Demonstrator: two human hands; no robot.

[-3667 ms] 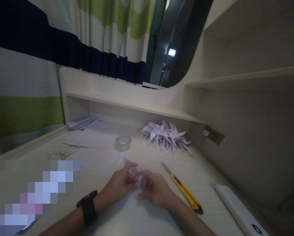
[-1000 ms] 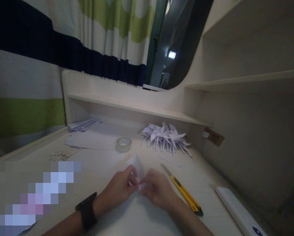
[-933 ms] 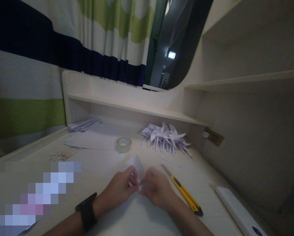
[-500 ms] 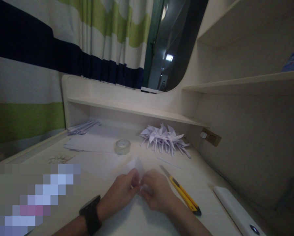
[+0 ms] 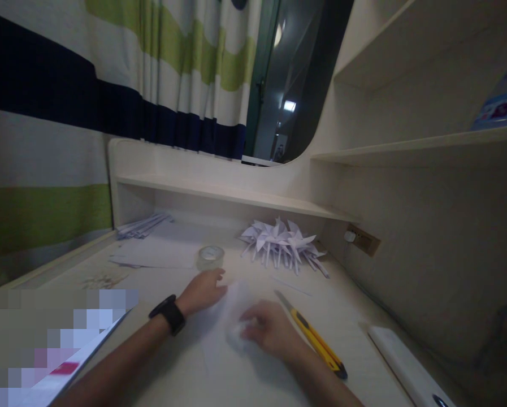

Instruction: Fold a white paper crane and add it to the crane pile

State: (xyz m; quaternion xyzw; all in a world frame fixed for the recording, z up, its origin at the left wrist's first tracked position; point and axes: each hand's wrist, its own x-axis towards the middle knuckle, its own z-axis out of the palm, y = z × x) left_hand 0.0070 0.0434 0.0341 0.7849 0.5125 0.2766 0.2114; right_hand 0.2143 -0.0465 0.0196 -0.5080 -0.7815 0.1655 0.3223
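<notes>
The left hand [image 5: 202,291] reached open-fingered toward the clear round tape roll [image 5: 211,257] — just beyond its fingertips — while the right hand [image 5: 265,333] pinched small folded white paper [image 5: 238,336] on the desk

No writing can be read anywhere; the label on the bottle [image 5: 501,102] at two o'clock is too blurred.

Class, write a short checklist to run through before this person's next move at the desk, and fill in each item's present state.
1. Right hand on the folded paper: ok.
2. Left hand close to the tape roll: ok.
3. Left hand touching the tape roll: cannot tell.
4. Knife apart from both hands: ok.
5. Knife blade retracted: not ok, the tip shows.
6. Pinwheel pile away from the hands: ok.
</notes>
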